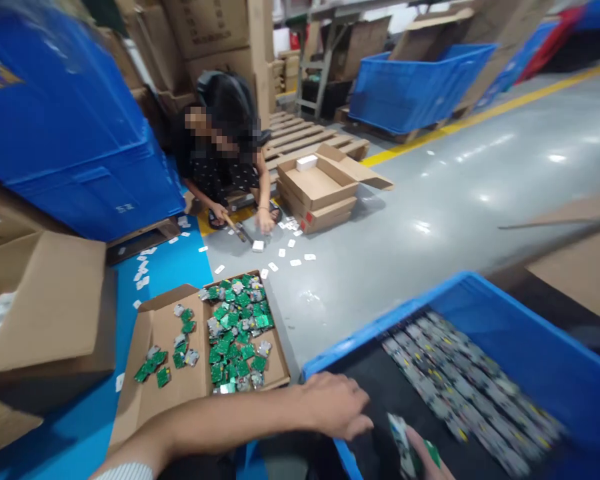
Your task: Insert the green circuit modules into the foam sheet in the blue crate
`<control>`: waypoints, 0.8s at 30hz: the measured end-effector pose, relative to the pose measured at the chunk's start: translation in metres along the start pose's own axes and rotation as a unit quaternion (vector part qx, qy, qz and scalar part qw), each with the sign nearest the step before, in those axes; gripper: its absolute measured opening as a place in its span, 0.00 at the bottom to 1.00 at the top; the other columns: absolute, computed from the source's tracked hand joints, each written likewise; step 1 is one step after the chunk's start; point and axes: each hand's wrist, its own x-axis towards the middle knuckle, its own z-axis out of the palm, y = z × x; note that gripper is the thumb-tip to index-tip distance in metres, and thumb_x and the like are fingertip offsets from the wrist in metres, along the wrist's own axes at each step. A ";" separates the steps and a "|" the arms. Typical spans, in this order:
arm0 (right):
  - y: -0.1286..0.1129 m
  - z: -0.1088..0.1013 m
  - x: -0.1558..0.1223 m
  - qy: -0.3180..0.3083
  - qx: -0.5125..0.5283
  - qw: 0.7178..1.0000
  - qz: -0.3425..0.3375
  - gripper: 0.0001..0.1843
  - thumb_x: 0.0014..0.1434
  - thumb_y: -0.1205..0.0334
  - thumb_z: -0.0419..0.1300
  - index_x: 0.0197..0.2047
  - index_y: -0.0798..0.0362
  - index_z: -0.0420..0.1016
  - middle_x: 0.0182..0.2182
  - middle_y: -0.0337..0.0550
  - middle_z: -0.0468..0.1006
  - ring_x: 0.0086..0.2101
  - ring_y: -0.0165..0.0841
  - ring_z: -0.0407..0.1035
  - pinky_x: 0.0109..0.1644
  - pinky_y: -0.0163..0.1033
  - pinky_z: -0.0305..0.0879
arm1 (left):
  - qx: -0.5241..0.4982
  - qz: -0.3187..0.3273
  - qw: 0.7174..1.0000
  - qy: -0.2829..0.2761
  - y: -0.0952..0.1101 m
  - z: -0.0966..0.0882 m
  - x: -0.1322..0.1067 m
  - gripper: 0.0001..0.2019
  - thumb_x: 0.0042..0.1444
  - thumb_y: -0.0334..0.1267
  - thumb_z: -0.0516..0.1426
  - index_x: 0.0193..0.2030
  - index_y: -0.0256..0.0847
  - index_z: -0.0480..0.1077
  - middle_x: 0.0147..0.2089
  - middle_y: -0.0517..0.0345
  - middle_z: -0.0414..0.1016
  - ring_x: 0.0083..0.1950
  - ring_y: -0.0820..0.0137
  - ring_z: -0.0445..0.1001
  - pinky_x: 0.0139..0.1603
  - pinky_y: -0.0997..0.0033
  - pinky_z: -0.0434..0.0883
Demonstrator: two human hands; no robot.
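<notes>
My left hand (333, 403) reaches over the near rim of a blue bin (395, 327), fingers bent and the thumb apart, with nothing visible in it. Low in the frame, my right hand (427, 460) is closed around green circuit boards (404, 443) with grey parts, partly cut off by the bottom edge. Inside the bin, rows of grey-and-yellow board assemblies (470, 387) lie on a black surface. Left of the bin sits an open cardboard box (277, 360) heaped with green boards (240, 327); several more lie on its flap (145, 393).
A co-worker (223, 147) squats ahead, holding a hammer-like tool (235, 227) over a small white block (258, 246). White pieces (295, 262) litter the floor. Stacked cardboard trays (325, 190), a wooden pallet (300, 137) and large blue crates (80, 133) stand around. An open carton (55, 307) is at left.
</notes>
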 end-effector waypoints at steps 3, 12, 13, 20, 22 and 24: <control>-0.002 0.004 -0.013 0.049 0.026 0.998 0.029 0.26 0.37 0.39 0.70 0.32 0.52 0.81 0.31 0.48 0.83 0.34 0.45 0.77 0.33 0.44 0.74 | 0.002 -0.006 1.000 -0.003 0.003 -0.004 -0.002 0.16 0.67 0.48 0.53 0.50 0.40 0.72 0.47 0.46 0.77 0.48 0.55 0.78 0.45 0.60 0.77; 0.019 -0.030 0.035 0.209 -0.190 0.959 -0.009 0.20 0.49 0.51 0.61 0.39 0.58 0.80 0.33 0.51 0.82 0.35 0.42 0.75 0.37 0.41 0.68 | -0.046 0.008 0.999 0.008 -0.009 0.007 -0.002 0.14 0.68 0.44 0.51 0.54 0.43 0.71 0.52 0.49 0.75 0.53 0.58 0.76 0.53 0.61 0.73; 0.021 -0.036 0.041 0.222 -0.218 0.950 -0.002 0.20 0.52 0.52 0.60 0.42 0.58 0.80 0.35 0.53 0.83 0.37 0.43 0.75 0.39 0.41 0.68 | -0.042 0.010 0.999 0.010 -0.009 0.008 -0.002 0.14 0.68 0.44 0.50 0.54 0.43 0.71 0.52 0.49 0.75 0.53 0.58 0.76 0.53 0.61 0.73; 0.023 -0.055 0.064 0.256 -0.276 0.926 0.025 0.24 0.58 0.58 0.55 0.53 0.60 0.76 0.43 0.58 0.80 0.47 0.46 0.74 0.47 0.42 0.65 | -0.031 0.015 0.999 0.037 -0.009 0.010 -0.003 0.13 0.68 0.44 0.51 0.53 0.43 0.72 0.51 0.50 0.76 0.51 0.58 0.77 0.50 0.62 0.74; 0.024 -0.055 0.065 0.253 -0.289 0.923 0.007 0.23 0.59 0.59 0.54 0.54 0.59 0.76 0.45 0.56 0.80 0.48 0.43 0.73 0.48 0.39 0.64 | -0.027 0.018 0.999 0.039 -0.010 0.011 -0.003 0.13 0.68 0.44 0.51 0.53 0.43 0.72 0.51 0.50 0.76 0.51 0.59 0.77 0.50 0.63 0.74; 0.025 -0.054 0.064 0.265 -0.298 0.917 -0.004 0.24 0.62 0.60 0.50 0.57 0.58 0.75 0.48 0.55 0.79 0.50 0.42 0.72 0.50 0.38 0.63 | -0.025 0.022 0.999 0.042 -0.010 0.012 -0.003 0.14 0.69 0.43 0.50 0.53 0.43 0.72 0.51 0.50 0.77 0.51 0.59 0.78 0.50 0.63 0.74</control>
